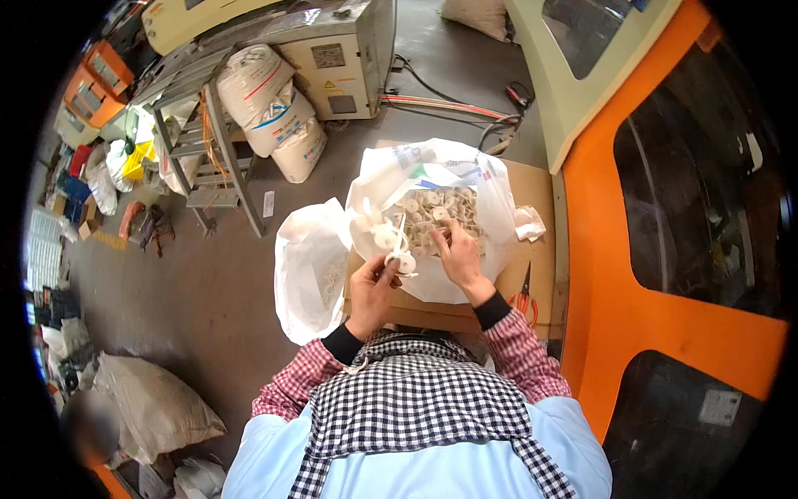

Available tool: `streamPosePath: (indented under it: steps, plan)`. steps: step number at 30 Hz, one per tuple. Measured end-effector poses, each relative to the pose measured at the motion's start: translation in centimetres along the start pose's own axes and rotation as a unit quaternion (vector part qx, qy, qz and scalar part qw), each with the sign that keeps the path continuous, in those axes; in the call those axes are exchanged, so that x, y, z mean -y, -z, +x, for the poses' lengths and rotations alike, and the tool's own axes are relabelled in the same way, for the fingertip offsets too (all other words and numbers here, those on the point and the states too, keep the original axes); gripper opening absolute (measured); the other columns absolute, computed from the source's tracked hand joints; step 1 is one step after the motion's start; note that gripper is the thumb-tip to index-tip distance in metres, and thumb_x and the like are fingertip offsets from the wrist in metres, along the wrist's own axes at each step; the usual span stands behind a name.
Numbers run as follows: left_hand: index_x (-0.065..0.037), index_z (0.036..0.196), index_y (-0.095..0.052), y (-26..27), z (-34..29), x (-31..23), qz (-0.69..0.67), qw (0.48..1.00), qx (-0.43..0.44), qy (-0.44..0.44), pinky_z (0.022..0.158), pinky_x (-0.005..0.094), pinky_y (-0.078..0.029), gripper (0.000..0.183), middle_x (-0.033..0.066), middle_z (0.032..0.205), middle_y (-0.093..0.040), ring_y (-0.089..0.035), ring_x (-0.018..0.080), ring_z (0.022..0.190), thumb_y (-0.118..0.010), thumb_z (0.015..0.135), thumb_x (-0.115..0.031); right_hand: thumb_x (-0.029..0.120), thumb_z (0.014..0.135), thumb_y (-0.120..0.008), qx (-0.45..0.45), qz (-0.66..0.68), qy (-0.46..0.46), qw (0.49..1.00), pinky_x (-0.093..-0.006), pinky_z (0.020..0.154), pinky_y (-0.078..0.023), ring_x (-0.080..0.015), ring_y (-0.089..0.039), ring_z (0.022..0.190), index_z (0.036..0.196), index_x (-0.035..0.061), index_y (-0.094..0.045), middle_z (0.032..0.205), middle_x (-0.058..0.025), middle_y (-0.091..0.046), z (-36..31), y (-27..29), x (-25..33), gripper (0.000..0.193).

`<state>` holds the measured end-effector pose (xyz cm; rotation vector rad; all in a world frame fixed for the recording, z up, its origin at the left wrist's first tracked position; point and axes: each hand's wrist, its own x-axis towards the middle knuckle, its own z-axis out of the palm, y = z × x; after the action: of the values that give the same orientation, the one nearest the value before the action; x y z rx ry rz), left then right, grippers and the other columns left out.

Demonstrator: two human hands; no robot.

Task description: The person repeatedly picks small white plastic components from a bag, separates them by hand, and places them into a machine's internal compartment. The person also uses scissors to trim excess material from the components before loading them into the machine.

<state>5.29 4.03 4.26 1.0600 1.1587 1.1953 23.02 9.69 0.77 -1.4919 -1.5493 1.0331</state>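
Note:
My left hand pinches a cluster of white moulded plastic parts, round discs joined by thin stems, above the near left rim of an open white plastic bag. Inside that bag lies a heap of small off-white discs. Over the heap, my right hand has its thumb and forefinger apart, with nothing visibly held between them. A second white bag hangs open at the left, with thin plastic scraps inside.
Red-handled scissors lie on the cardboard at my right. An orange machine stands close on that side. Stacked white sacks and a metal step stand are at the far left; cables cross the floor ahead.

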Motion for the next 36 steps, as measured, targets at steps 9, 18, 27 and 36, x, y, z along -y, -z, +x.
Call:
streamPosePath:
  steps: [9,18,27,36]
  plan:
    - [0.001,0.095,-0.060,0.8,-0.4,0.4,0.006,0.998,0.048,0.032,0.050,0.0178,-0.038,0.016,0.0005,0.071,-0.057,-0.048,0.0045,0.055,-0.053,0.090,-0.013,0.004,0.081,-0.059,0.110,-0.040,0.280,0.953,-0.0290,0.066,-0.050,-0.0200,-0.060,0.081,0.094,0.0037,-0.057,0.095,-0.0098,-0.056,-4.4,2.1,5.4,0.014]
    - [0.001,0.091,-0.059,0.6,-0.7,1.1,-0.152,0.975,0.008,0.164,0.049,0.0189,-0.040,0.017,0.0019,0.073,-0.059,-0.050,0.0064,0.054,-0.052,0.091,-0.014,0.009,0.090,-0.052,0.198,0.344,0.033,0.917,-0.0210,0.055,-0.045,-0.0093,-0.055,0.062,0.106,0.0010,-0.056,0.091,-0.0036,-0.058,-7.4,-0.9,3.7,0.019]
    - [0.001,0.098,-0.058,1.3,-0.3,1.0,0.419,0.805,0.042,-0.417,0.063,0.0358,-0.048,0.027,0.0135,0.083,-0.057,-0.057,0.0300,0.073,-0.053,0.072,0.008,0.026,0.091,-0.051,0.130,0.321,-0.087,0.934,-0.0215,0.041,-0.035,-0.0050,-0.048,0.048,0.078,-0.0012,-0.062,0.059,0.0009,-0.054,-1.9,-3.1,-0.6,0.032]
    - [0.002,0.095,-0.060,2.5,1.0,-0.8,0.200,0.972,-0.032,-0.121,0.056,0.0264,-0.044,0.013,0.0108,0.069,-0.058,-0.054,0.0133,0.061,-0.058,0.083,-0.004,0.024,0.086,-0.054,-0.010,-0.378,0.151,0.913,-0.0374,0.066,-0.047,-0.0300,-0.060,0.074,0.111,0.0012,-0.054,0.082,-0.0164,-0.061,5.5,0.3,-3.9,0.034]
